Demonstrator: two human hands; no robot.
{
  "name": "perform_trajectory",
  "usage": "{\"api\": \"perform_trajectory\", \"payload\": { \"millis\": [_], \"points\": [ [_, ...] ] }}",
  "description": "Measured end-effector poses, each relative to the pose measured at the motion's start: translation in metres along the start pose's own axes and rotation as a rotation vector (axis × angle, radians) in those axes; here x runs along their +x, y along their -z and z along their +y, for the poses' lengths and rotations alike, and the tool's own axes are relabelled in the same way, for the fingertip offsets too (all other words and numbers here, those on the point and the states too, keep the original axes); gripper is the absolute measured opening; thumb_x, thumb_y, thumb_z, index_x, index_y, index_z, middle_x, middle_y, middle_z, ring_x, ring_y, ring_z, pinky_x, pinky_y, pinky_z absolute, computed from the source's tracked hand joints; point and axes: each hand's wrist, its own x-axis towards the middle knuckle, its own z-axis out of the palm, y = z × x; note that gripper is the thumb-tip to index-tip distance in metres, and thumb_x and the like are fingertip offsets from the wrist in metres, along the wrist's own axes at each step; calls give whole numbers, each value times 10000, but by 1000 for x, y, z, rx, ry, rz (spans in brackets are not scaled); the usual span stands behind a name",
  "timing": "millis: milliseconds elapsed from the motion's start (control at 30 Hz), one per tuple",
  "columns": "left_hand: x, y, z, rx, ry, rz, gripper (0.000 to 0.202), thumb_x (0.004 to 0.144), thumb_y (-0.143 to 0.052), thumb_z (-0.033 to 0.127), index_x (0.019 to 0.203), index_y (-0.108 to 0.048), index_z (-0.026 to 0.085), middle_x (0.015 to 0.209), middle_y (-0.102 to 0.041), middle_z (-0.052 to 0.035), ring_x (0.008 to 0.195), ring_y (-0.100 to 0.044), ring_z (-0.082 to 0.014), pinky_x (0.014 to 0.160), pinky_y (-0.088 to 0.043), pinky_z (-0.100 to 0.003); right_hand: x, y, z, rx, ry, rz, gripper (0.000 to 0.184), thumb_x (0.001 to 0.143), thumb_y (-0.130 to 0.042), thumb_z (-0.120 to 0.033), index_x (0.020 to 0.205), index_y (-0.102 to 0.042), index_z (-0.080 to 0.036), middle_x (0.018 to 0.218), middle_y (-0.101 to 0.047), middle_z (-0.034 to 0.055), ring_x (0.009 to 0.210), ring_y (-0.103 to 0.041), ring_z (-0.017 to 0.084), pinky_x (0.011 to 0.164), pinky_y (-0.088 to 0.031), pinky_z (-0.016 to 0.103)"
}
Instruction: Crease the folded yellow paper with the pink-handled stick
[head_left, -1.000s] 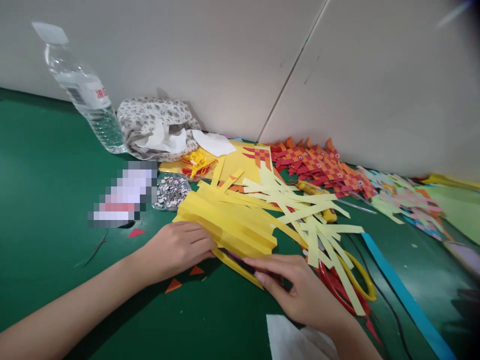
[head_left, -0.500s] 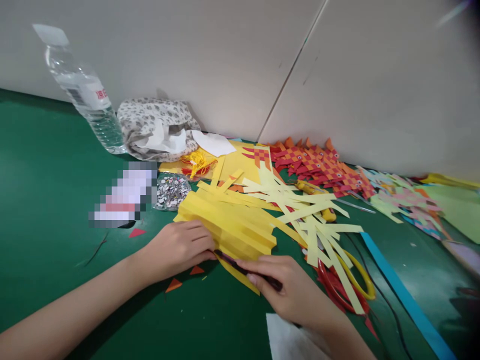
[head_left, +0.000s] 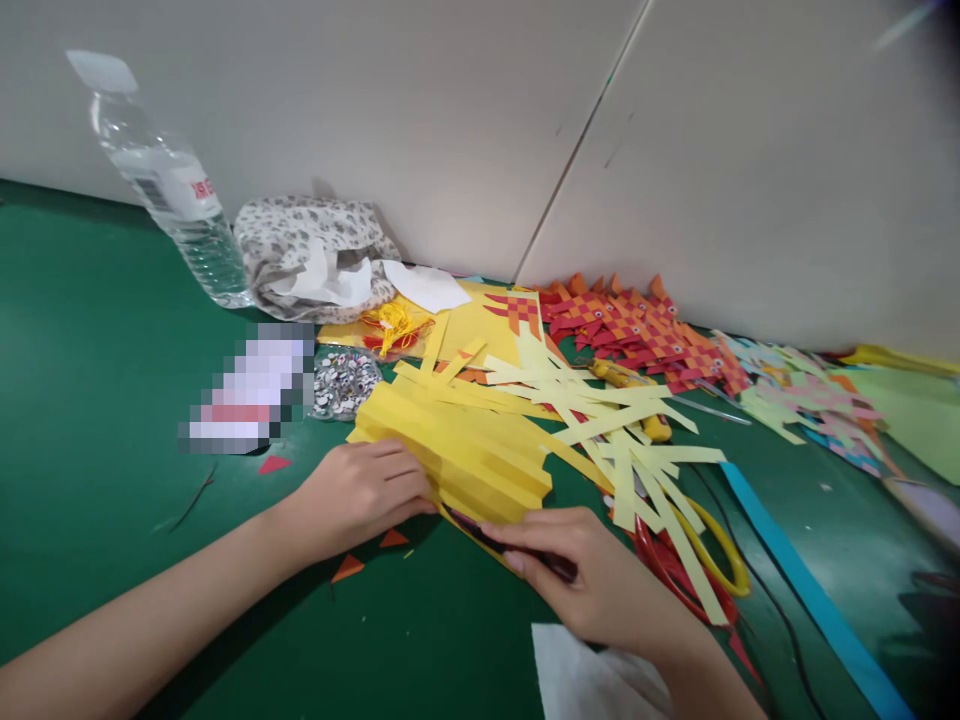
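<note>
A sheet of yellow paper [head_left: 465,440] with accordion pleats lies in front of me. My left hand [head_left: 379,490] has its fingers closed on the left part of the sheet's near edge. In my right hand [head_left: 574,570] is a slim dark stick-like tool [head_left: 466,522], whose exact kind I cannot make out. It lies along the near edge of the paper, with its tip close to my left fingertips. The paper's near strip is folded up by the tool. Small orange paper triangles [head_left: 349,569] lie below my left hand.
Pale yellow paper strips [head_left: 630,420] and red-and-yellow scissors [head_left: 671,570] lie to the right. Woven red-orange paper fish [head_left: 637,325] are heaped by the wall. A bottle [head_left: 169,190], a phone [head_left: 255,385] and a bag of googly eyes [head_left: 345,385] stand or lie left.
The paper's near strip, flat before, is now turned up along the tool. My right hand has shifted slightly to the right with the tool, while my left hand stays nearly in place.
</note>
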Motion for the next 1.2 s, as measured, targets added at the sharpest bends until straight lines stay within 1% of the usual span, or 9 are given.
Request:
{"api": "perform_trajectory", "payload": {
  "millis": [200, 400, 500, 567, 700, 767, 900, 1033, 1200],
  "points": [
    [-1, 0, -1, -5, 9, -16, 222, 956, -493, 289, 828, -639, 181, 773, -651, -8, 742, -588, -134, 657, -423, -240, -4, 5, 0, 24, -9, -29, 328, 899, -543, -214, 1199, -674, -228, 796, -756, 58, 590, -642, 157, 534, -476, 237],
    [-2, -1, -1, -18, 11, -10, 242, 966, -470, 285, 831, -644, 184, 771, -649, -13, 744, -591, -131, 662, -425, -237, -8, 13, 2, 40, -7, -46, 323, 889, -550, -205, 1181, -687, -226, 744, -737, 58, 558, -603, 145, 503, -440, 225],
    [-2, 0, -1, -20, 13, -19, 229, 962, -480, 289, 842, -644, 185, 780, -651, -10, 752, -596, -132, 675, -429, -241, -11, 17, 2, 19, -16, -67, 329, 868, -544, -169, 1153, -703, -205, 685, -713, 47, 482, -543, 116, 448, -386, 212],
    [-2, 0, -1, -29, 10, -23, 211, 955, -495, 287, 843, -641, 184, 787, -654, -6, 754, -599, -132, 679, -429, -242, -13, 19, 2, -2, -26, -41, 310, 858, -543, -167, 1109, -724, -191, 642, -694, 37, 445, -508, 103, 424, -361, 210],
    [-2, 3, -3, -38, -17, -43, 197, 940, -524, 303, 833, -631, 177, 787, -658, -7, 750, -607, -135, 669, -430, -244, -14, 16, 1, -36, -1, 100, 286, 867, -551, -185, 1091, -728, -206, 657, -701, 31, 508, -562, 120, 471, -399, 216],
    [-2, 4, -4, -19, -41, -41, 200, 942, -521, 305, 839, -633, 175, 776, -662, -11, 751, -615, -139, 674, -435, -247, -13, 12, 0, -31, 23, 130, 294, 875, -550, -185, 1118, -713, -215, 708, -719, 35, 573, -607, 134, 519, -433, 222],
    [-1, 3, -3, 28, -78, -19, 202, 951, -501, 282, 848, -635, 172, 753, -666, -15, 751, -623, -142, 691, -444, -250, -9, 3, 0, -21, 50, 89, 327, 885, -536, -169, 1175, -682, -214, 803, -744, 43, 645, -655, 145, 585, -477, 230],
    [0, 2, 0, 78, -76, 1, 213, 947, -506, 271, 799, -624, 172, 722, -647, -8, 701, -603, -143, 647, -430, -258, -5, -3, 2, -39, 46, 48, 327, 899, -521, -165, 1185, -674, -202, 923, -753, 57, 757, -685, 164, 665, -499, 244],
    [1, 2, 2, 116, -77, 12, 222, 940, -518, 259, 757, -604, 167, 696, -616, 0, 668, -573, -142, 612, -403, -265, -2, -3, 3, -64, 40, -10, 323, 918, -511, -182, 1203, -664, -197, 920, -746, 53, 759, -676, 165, 643, -476, 248]
  ]
}}
